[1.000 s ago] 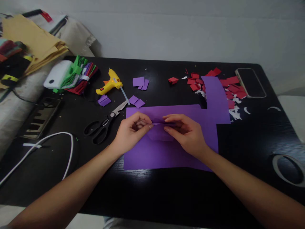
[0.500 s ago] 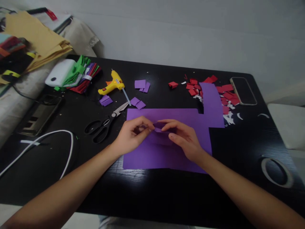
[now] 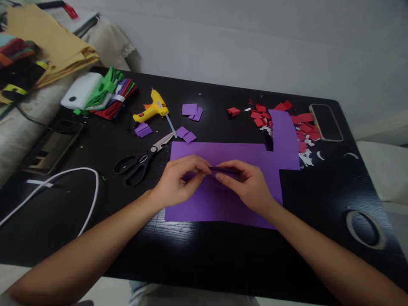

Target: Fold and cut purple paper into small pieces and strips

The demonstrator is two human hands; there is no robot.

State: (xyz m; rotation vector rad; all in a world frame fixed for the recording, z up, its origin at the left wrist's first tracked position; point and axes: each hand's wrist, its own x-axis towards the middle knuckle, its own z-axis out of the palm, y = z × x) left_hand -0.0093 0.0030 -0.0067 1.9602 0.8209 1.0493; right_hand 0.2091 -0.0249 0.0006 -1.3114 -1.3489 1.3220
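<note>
A big purple paper sheet [image 3: 242,155] with a cut-out corner lies on the black table [image 3: 204,250]. Over its middle, my left hand [image 3: 178,182] and my right hand [image 3: 245,185] meet, both pinching a small folded purple paper piece [image 3: 223,170]. My left fingers grip its left end and my right fingers press along its right part. Black-handled scissors [image 3: 138,160] lie just left of my left hand. Part of the folded piece is hidden by my fingers.
A yellow glue gun [image 3: 152,109] and small purple squares [image 3: 190,110] lie behind the sheet. Red paper scraps [image 3: 264,115] and a phone [image 3: 325,121] sit at the back right. A stack of coloured paper [image 3: 111,91], a white cable [image 3: 63,180] and a dark device [image 3: 51,144] are on the left.
The small purple piece has been folded narrower between my fingers, from a hanging flap to a thin strip. Both hands stayed over the sheet's middle; the camera view shifted slightly.
</note>
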